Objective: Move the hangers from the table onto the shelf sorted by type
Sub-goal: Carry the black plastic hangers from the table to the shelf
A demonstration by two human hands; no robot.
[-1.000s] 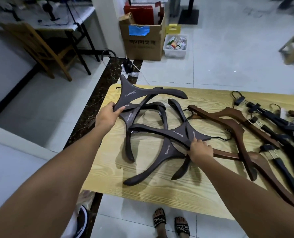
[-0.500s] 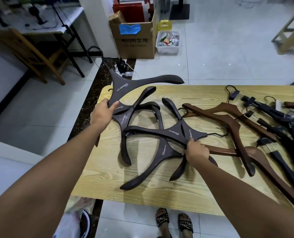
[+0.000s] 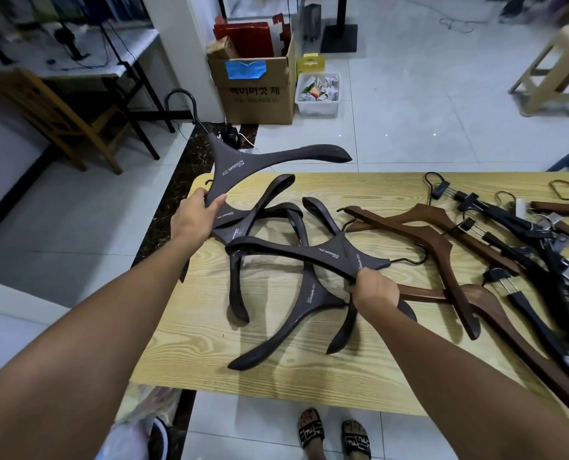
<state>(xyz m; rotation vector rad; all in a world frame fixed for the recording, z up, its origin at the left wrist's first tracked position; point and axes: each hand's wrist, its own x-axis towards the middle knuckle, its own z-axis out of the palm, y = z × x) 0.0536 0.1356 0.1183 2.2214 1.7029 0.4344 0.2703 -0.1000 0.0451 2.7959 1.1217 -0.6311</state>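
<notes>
Several dark brown wide-shouldered hangers lie crossed on the light wooden table (image 3: 309, 376). My left hand (image 3: 195, 219) grips one dark hanger (image 3: 243, 164) by its lower arm and holds it raised above the table's far-left corner. My right hand (image 3: 374, 290) grips another dark hanger (image 3: 323, 254) near its neck, lifted slightly over the pile. To the right lie three reddish-brown wooden hangers (image 3: 442, 240). Further right is a heap of black clip hangers (image 3: 525, 247). No shelf is in view.
A cardboard box (image 3: 260, 91) and a small white bin (image 3: 318, 94) stand on the tiled floor beyond the table. A wooden chair (image 3: 64, 117) and a desk are at the far left, a stool (image 3: 562, 74) at the far right. My sandalled feet show below the table's near edge.
My left hand has lifted its dark hanger higher and further off the table. My right hand has raised its hanger a little.
</notes>
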